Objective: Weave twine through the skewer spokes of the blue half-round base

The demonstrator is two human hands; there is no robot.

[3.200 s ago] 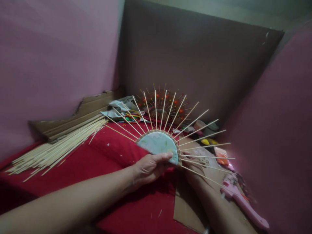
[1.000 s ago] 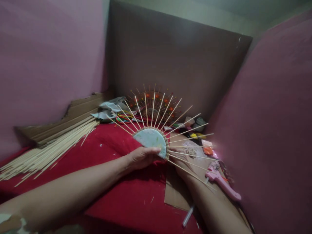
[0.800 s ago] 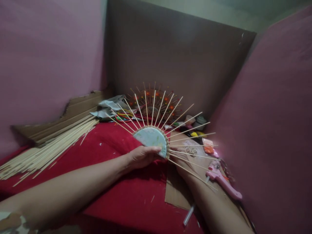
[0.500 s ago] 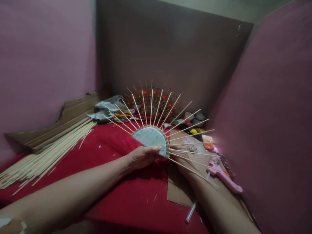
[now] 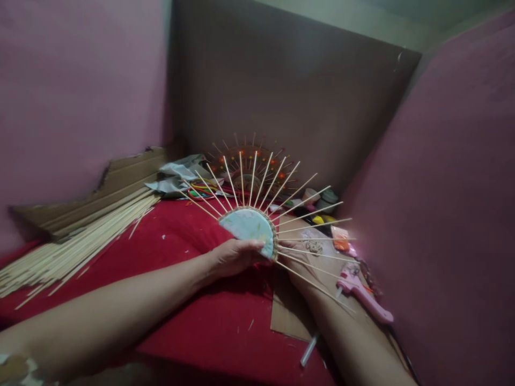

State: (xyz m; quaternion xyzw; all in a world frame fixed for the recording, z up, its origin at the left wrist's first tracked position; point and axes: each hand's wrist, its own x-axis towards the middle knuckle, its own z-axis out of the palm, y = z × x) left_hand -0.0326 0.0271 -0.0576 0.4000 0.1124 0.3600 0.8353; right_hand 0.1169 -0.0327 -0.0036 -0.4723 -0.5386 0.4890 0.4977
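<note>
— Far to the left of the left hand (image 5: 233, 257), what is that pale heap?

— Bundle of thin bamboo sticks (image 5: 80, 241), lying fanned out on the red cloth (image 5: 181, 252), with a torn sheet of cardboard (image 5: 120, 177) just behind them against the pink wall.

— And the left hand itself?

— Closed on the half-round fan piece (image 5: 249, 224). Its thumb lies across the lower edge of the pale blue half disc, the other fingers are tucked behind, so the piece stands nearly upright above the cloth. Thin sticks spread out of the disc's braided rim like rays, upward and to the right of that hand.

— Anything beyond it?

— Past the hand, against the brown board at the back, stands a second fan piece (image 5: 253, 166) with orange dots on its sticks. Crumpled grey wrapping (image 5: 177, 174) and some coloured bands (image 5: 205, 188) lie to the left of it.

— What about the right hand (image 5: 300, 268)?

— It sits just right of the left one, under the lowest rays and behind the disc's edge. Most of it is hidden, so I cannot tell whether it grips the piece or only rests there. Its forearm lies over a flat cardboard sheet (image 5: 289, 319).

— And further right?

— Pink glue gun (image 5: 362, 292) lies near the right wrist, on the side toward the pink wall. Small orange and yellow bits (image 5: 336, 230) sit beyond it, too blurred to name.
</note>
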